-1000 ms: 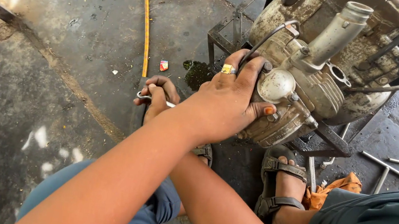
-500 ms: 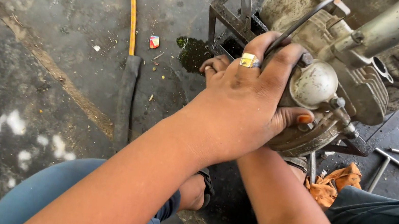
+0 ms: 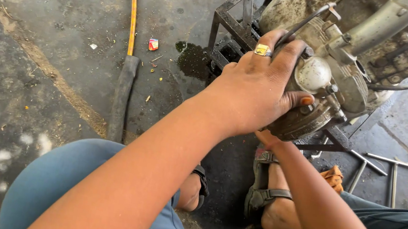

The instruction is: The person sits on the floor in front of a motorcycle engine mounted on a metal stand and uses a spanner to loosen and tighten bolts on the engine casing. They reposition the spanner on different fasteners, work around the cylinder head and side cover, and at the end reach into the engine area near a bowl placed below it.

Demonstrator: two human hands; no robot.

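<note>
A yellow hose [image 3: 132, 10] and a small red wrapper [image 3: 153, 44] lie on the floor [image 3: 42, 30] at left. The left hand [image 3: 254, 92] grips the grimy engine [image 3: 336, 69] on its metal stand [image 3: 230, 34], fingers [image 3: 283, 54] spread wide over the casing. The right hand [image 3: 267, 138] reaches beneath; I cannot tell its grip.

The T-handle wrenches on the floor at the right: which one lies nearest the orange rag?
The T-handle wrench right beside the orange rag; the other wrenches lie further right.
</note>
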